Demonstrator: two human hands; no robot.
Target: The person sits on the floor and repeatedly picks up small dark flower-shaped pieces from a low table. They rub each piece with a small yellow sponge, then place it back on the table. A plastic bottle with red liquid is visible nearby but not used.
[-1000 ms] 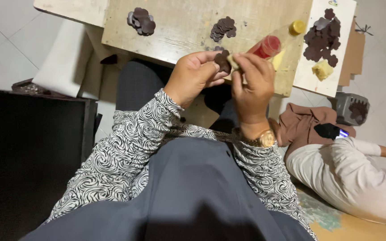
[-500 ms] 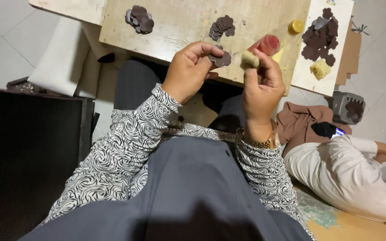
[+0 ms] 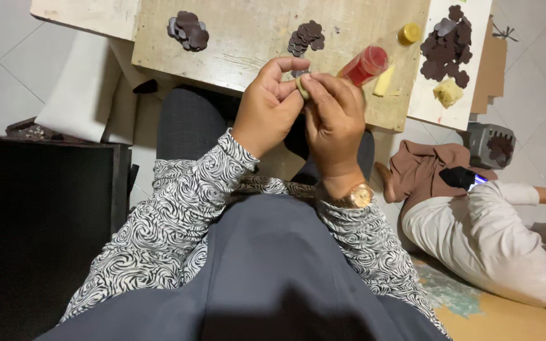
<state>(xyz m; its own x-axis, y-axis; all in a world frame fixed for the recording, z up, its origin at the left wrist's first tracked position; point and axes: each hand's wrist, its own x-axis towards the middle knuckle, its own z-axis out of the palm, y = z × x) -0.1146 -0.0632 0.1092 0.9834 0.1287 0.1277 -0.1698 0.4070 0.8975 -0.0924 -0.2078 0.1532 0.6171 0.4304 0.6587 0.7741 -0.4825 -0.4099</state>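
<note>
Both hands raised above near edge of wooden tabletop point(image 3: 254, 38). Left hand point(image 3: 268, 107) and right hand point(image 3: 334, 123) pinching small pale lump point(image 3: 303, 86) between fingertips. Three heaps of dark cut-out pieces point(image 3: 306, 36) lying finished; red-filled bottle point(image 3: 374, 60) beside.

Wood board point(image 3: 248, 44) w/ dark petal piles point(image 3: 188, 30) (two), bottle point(image 3: 377, 58).

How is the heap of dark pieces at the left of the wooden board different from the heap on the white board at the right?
The left heap is small and tightly stacked; the right heap is larger and spreads loosely. The left heap lies on the bare wooden board; the right heap lies on a white board beside a pale yellow lump. Both are dark brown, scalloped flat pieces.
</note>
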